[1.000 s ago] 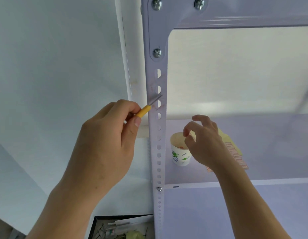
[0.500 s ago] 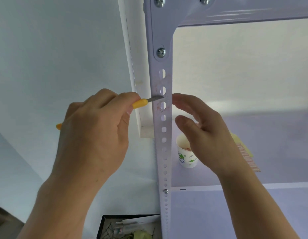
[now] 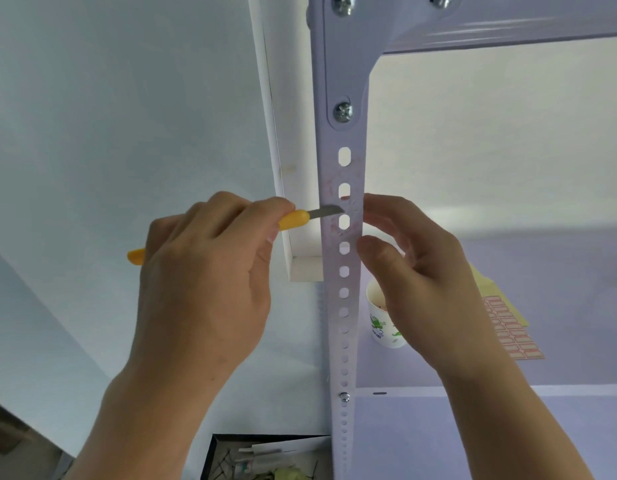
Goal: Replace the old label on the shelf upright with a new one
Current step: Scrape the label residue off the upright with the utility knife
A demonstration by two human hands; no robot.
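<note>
1. Now, your left hand is clenched around the yellow-handled knife, and the blade lies flat across the front of the shelf upright, its tip at the slot column.
2. Left of the upright's edge you have bare wall, with only a white trim strip just behind the blade.
3. Your right hand sits curled at the upright's right edge, forefinger and thumb tips touching it; I cannot tell if it truly grips.
4. Behind that hand the shelf bay stands open, with a paper cup near your wrist and the label sheet flat on the shelf board.
5. The old label shows only as faint pink smears around the slots, right under the blade.
</note>
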